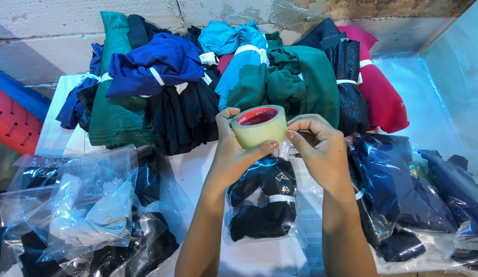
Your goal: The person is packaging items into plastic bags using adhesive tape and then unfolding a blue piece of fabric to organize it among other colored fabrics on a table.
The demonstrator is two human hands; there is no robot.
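Over the white table (195,169), seen from the head camera, you hold a roll of clear packing tape (259,126) up between both hands. Your left hand (234,154) is curled round the roll's left and lower side, thumb pressed against the front of it and fingers wrapped behind. Your right hand (318,146) touches the roll's right edge, its fingertips pinched together on the outer winding; whether they grip a loose tape end you cannot tell. The roll tilts slightly, its red inner core facing up.

Directly beneath the roll, between your forearms, lies a clear plastic bag (263,202) holding a dark folded garment bound with a white band. Left of it sits a heap of clear bags (90,205) with white and dark cloth inside. Right of your right arm lie more bagged dark blue garments (403,195).

Behind your hands, against the rough wall (44,31), bundles of tied fabric are stacked: a royal blue bundle (157,64), a green bundle (295,82), a turquoise bundle (236,46) and a crimson bundle (383,95).
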